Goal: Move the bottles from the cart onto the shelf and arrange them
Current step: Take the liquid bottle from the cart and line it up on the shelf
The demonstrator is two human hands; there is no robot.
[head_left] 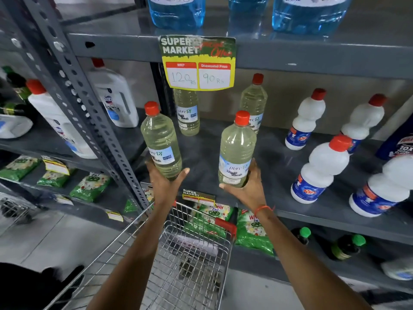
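My left hand (164, 183) grips the base of a clear bottle of pale yellow liquid with a red cap (161, 139), upright at the front left of the grey shelf (279, 166). My right hand (247, 186) holds a second such bottle (237, 151) by its base, upright over the shelf's front. Whether either base touches the shelf is hidden by my fingers. Two more of these bottles (186, 113) (253, 104) stand at the back of the shelf. The wire cart (192, 253) is below my arms, and I see no bottles in it.
White red-capped bottles (321, 168) stand on the shelf's right half. A price tag (197, 63) hangs from the shelf above, under blue jugs (176, 10). A perforated upright (73, 86) bounds the left side, with white jugs (114, 95) beyond. Green packets (250, 231) lie below.
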